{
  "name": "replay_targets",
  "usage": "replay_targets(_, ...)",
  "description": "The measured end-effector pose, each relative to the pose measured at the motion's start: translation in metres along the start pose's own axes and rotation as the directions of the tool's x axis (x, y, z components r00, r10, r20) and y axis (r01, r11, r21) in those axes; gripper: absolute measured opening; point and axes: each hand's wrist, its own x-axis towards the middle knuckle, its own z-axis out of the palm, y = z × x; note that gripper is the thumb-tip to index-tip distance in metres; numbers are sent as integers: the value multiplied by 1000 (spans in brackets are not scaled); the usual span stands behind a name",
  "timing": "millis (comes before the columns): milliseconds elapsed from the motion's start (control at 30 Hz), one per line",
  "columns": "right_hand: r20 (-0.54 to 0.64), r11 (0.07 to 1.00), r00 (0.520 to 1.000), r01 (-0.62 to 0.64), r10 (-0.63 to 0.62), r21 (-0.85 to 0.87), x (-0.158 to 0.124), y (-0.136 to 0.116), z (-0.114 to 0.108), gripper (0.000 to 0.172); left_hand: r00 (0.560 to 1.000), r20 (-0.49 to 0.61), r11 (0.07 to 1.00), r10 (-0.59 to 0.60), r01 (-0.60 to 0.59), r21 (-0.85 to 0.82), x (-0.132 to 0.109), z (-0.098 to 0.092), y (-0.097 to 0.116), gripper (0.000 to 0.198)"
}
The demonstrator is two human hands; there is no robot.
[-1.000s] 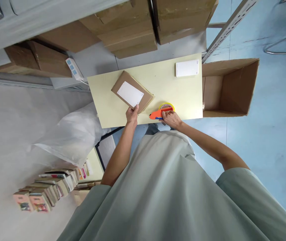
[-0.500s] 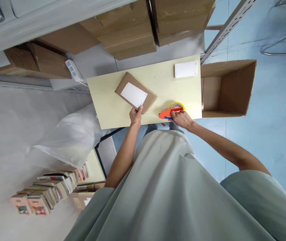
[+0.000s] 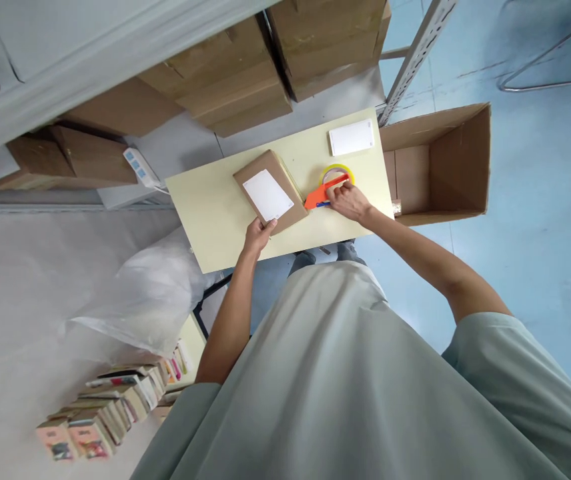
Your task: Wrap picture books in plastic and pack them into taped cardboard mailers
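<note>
A flat brown cardboard parcel [image 3: 291, 225] with a white label [image 3: 268, 195] on its upper face lies at a slant on the pale yellow table [image 3: 205, 220]. My left hand [image 3: 259, 236] grips the parcel's near edge, thumb on top by the label's corner. In my right hand [image 3: 348, 200] is an orange tape dispenser [image 3: 317, 196] carrying a yellow-rimmed roll of tape [image 3: 324, 175]. The dispenser's front end is right at the parcel's right corner; whether it touches cannot be made out. A stack of white labels [image 3: 351, 137] sits at the table's far right corner.
An open cardboard box [image 3: 458, 167] stands beyond the table's right end. Closed cartons [image 3: 230, 73] line the shelf behind, near a white power strip [image 3: 141, 167]. At left are a translucent plastic bag [image 3: 155, 280] and stacked books [image 3: 100, 413].
My right hand has brought the tape dispenser up and left to the parcel's right corner. The parcel is turned and its right side looks raised. The camera view has shifted as well.
</note>
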Motion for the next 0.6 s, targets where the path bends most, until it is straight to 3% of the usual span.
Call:
replay_targets(133,12,992,996,94,-93,-84,10,-27,6,50,998,-11,968,67,-63,244,11,-30,9,104)
replay_targets(267,0,986,990,143,-144,-81,16,-60,13,45,992,20,901,122,-119,417,17,-40,20,112)
replay_targets(367,-6,978,978,208,-208,-30,21,-97,16,43,987,18,864,161,-149,481,17,-25,32,110)
replay_targets(500,3,966,971,239,-241,96,26,-153,16,48,980,-109,851,167,-87,518,17,14,51,96)
replay_targets(600,23,964,978,198,-206,176,28,-183,18,49,960,-234,845,154,-5,535,20,43,62,110)
